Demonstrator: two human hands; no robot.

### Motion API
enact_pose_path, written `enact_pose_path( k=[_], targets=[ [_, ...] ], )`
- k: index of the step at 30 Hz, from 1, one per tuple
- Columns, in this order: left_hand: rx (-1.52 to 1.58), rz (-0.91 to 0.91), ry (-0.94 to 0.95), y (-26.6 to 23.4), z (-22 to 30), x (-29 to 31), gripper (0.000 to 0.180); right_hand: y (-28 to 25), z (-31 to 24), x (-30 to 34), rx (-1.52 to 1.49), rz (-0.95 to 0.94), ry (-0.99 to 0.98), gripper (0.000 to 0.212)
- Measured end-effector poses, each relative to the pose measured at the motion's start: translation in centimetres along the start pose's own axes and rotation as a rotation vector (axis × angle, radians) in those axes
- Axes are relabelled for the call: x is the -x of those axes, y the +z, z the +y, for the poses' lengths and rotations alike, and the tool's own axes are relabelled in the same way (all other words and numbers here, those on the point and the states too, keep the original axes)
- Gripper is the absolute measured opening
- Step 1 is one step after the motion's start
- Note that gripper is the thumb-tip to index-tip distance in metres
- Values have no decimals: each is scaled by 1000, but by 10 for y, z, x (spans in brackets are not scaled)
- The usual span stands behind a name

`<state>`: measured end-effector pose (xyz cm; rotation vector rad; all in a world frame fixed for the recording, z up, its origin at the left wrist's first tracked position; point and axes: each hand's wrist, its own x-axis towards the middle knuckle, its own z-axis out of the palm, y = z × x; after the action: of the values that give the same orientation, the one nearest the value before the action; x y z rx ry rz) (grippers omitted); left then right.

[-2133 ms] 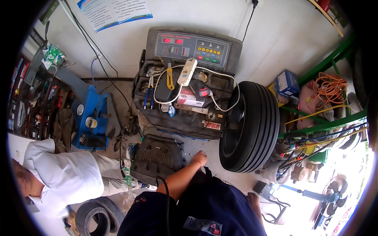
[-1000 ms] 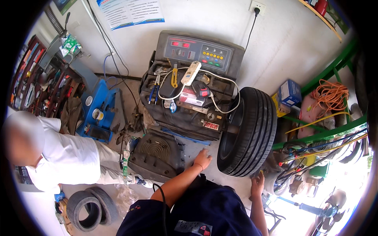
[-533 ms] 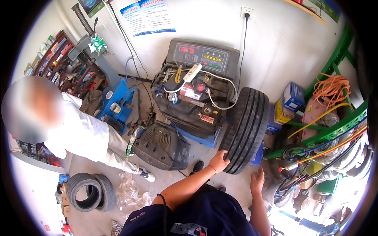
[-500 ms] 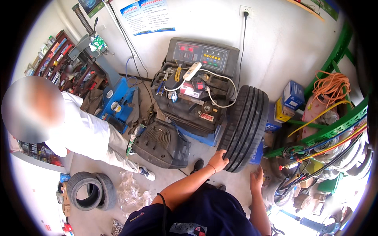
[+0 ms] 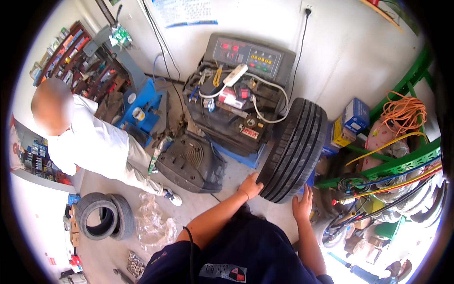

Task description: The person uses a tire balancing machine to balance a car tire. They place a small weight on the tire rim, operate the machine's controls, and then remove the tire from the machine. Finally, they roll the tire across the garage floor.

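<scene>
A black car tyre (image 5: 295, 150) stands upright at the right side of a wheel balancer (image 5: 243, 102), its grooved tread facing me. My left hand (image 5: 251, 185) is at the tyre's lower left edge, fingers curled against the sidewall and partly hidden there. Just off the tyre's lower right side, my right hand (image 5: 303, 204) has its fingers stretched out and holds nothing. On the balancer's top tray lie a white power strip (image 5: 235, 75), yellow-handled pliers (image 5: 217, 75) and a red-and-black tool battery (image 5: 243, 91).
A person in a white shirt (image 5: 92, 135) stands at the left, near a blue tyre changer (image 5: 142, 106). Two loose tyres (image 5: 88, 230) and crumpled clear plastic (image 5: 153, 222) lie on the floor. At the right, a green rack (image 5: 378, 168) carries hoses and an orange cord (image 5: 403, 112).
My right hand has come up closer to the tyre. My left hand has slid slightly left along its lower edge. The tread pattern looks different. The person at the left has shifted posture.
</scene>
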<state>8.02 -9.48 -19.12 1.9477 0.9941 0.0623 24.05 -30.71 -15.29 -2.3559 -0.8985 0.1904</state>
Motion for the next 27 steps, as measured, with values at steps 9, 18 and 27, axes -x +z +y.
enact_pose_path(
  k=[9,18,27],
  targets=[
    [185,278,-241,-92,-50,-137,54,3,-47,-40,135,-7,76,63],
    [-101,330,-302,-191,-59,-245,59,9,-74,-50,120,35,230,61],
    [205,3,168,-114,36,-175,41,14,-81,-88,233,139,189,67]
  ],
)
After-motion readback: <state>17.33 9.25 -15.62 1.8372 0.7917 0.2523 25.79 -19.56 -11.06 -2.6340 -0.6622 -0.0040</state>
